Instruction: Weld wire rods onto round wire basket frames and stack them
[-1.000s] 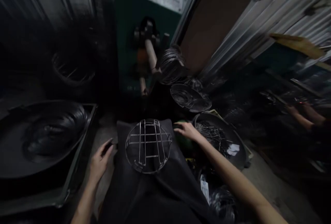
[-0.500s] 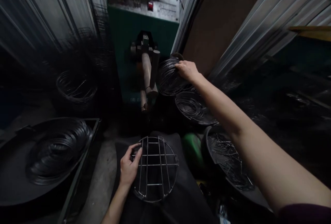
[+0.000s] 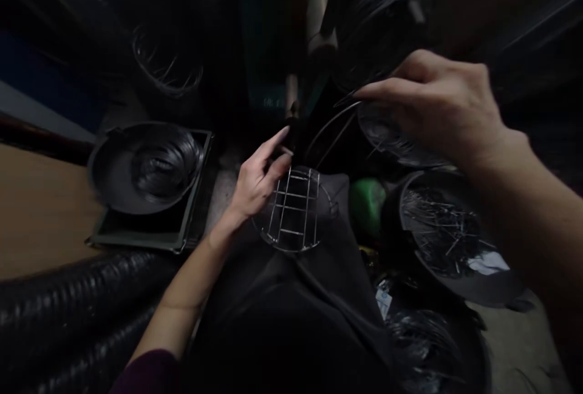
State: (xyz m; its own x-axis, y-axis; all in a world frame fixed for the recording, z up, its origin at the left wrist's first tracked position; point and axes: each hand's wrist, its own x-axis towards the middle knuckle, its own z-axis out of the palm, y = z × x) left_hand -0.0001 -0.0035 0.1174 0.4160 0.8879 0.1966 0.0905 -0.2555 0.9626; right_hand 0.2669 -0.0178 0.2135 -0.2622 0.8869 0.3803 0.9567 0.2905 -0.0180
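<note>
My left hand [image 3: 260, 176] is over the upper left part of a round wire rack [image 3: 294, 206], index finger stretched out and thumb apart from it. The rack, a grid of rods inside a ring, lies on my lap over dark cloth. Higher up at the right, my right hand [image 3: 444, 99] pinches a thin wire ring [image 3: 330, 124] between thumb and fingertips. Part of that ring curves down to the left in front of the dark machine; the rest is blurred or behind the hand.
A pan with coiled wire rings [image 3: 146, 169] rests on a frame at the left. To the right are a pan of short wire pieces [image 3: 449, 224], a green object [image 3: 368, 206] and a pan of rings [image 3: 387, 133]. Ahead, a machine's cylindrical arm [image 3: 319, 5] points down.
My right hand has come away from the hanging bundle of rings, nearer to me, with a wire ring. My left hand has shifted toward the rack's far edge. The view has tilted down.
</note>
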